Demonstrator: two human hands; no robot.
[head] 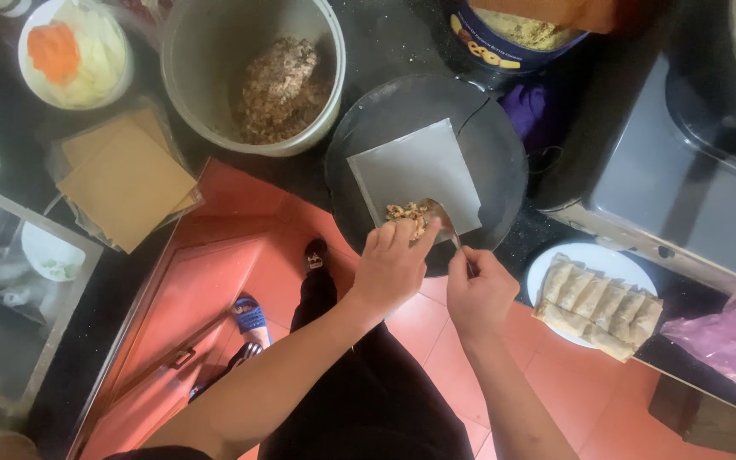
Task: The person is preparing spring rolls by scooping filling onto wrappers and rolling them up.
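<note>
Pinching the handle of a metal spoon (443, 223), the right hand (479, 294) closes its fingers around the stem while the bowl of the spoon rests at the near edge of a square pastry wrapper (416, 175). Just left of that grip, the left hand (392, 266) reaches in with fingertips pressed together on a small mound of minced filling (407, 215), which sits on the wrapper's near corner, touching the spoon's bowl. The wrapper lies flat on a round dark plate (504, 162) directly beyond both hands. To the right of the spoon hand, near it, a white plate (594, 260) carries a row of finished rolled pastries (600, 307), laid side by side. Farther beyond the left hand stands a large pale bucket (215, 60) holding a heap of the same brown filling. Left of the bucket, well apart from the hands, a stack of tan wrapper sheets (125, 179) lies in clear plastic, and beyond it a white bowl (31, 81) holds shredded orange and pale vegetables.
</note>
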